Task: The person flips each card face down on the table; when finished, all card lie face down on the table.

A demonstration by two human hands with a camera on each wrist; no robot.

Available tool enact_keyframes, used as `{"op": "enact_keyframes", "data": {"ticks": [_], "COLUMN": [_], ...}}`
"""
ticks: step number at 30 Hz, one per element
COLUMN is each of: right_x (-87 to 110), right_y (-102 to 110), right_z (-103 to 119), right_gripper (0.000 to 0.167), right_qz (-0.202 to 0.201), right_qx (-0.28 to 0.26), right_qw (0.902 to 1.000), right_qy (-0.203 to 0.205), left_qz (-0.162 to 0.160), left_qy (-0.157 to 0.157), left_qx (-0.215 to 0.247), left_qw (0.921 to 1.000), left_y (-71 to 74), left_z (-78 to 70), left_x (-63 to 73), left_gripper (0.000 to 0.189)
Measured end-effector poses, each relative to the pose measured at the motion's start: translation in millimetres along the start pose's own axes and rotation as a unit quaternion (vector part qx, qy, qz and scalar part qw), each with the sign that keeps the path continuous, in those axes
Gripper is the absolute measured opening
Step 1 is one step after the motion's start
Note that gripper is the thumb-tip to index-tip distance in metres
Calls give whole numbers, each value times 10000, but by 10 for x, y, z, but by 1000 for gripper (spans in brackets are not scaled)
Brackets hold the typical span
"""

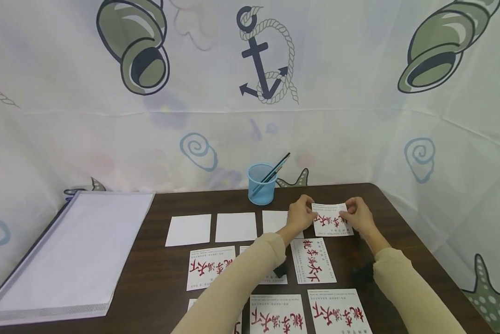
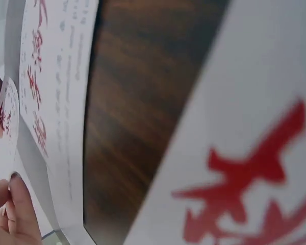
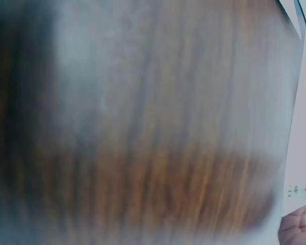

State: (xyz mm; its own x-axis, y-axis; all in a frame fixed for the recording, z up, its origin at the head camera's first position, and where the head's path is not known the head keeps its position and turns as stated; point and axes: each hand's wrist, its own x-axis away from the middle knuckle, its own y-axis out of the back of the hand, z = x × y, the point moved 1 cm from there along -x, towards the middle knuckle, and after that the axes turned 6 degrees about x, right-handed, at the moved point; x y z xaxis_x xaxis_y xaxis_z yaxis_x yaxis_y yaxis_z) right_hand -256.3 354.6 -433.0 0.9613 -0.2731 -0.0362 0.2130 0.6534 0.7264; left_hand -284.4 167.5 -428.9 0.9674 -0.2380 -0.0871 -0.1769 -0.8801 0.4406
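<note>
A white card with red Chinese characters [image 1: 331,226] is held between both hands at the back right of the table. My left hand [image 1: 300,214] pinches its left edge, and my right hand [image 1: 360,217] pinches the upper right edge. In the left wrist view, the same card [image 2: 11,115] shows at the far left with fingers at both ends. Just under my left wrist, a blank white card [image 1: 272,220] is partly covered. In front of the hands lies a sideways card with red characters [image 1: 313,260].
Two more blank cards [image 1: 235,227] lie along the back row. Nearer rows hold several red-lettered cards [image 1: 277,315], some hidden by the left sleeve. A light blue cup [image 1: 261,191] with brushes stands at the back edge. A large white sheet pad [image 1: 66,260] covers the table's left side.
</note>
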Motion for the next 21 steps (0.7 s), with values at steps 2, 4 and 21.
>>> {"op": "enact_keyframes", "data": {"ticks": [2, 4, 21], "right_x": [18, 46, 388], "right_y": [1, -4, -345], "right_z": [19, 60, 607], "right_gripper": [37, 37, 25], "right_qz": [-208, -482, -1424], "right_qx": [-97, -146, 515], "right_qw": [9997, 9984, 9313], "right_qy": [106, 250, 3312], "left_qz": [36, 81, -617], "left_qy": [63, 254, 449], "left_qx": [589, 1270, 2932], "left_qw": [9982, 9915, 9530], "left_y": [21, 34, 162], "left_z": [10, 23, -87], "left_x": [-8, -21, -106], "left_gripper": [28, 27, 29]}}
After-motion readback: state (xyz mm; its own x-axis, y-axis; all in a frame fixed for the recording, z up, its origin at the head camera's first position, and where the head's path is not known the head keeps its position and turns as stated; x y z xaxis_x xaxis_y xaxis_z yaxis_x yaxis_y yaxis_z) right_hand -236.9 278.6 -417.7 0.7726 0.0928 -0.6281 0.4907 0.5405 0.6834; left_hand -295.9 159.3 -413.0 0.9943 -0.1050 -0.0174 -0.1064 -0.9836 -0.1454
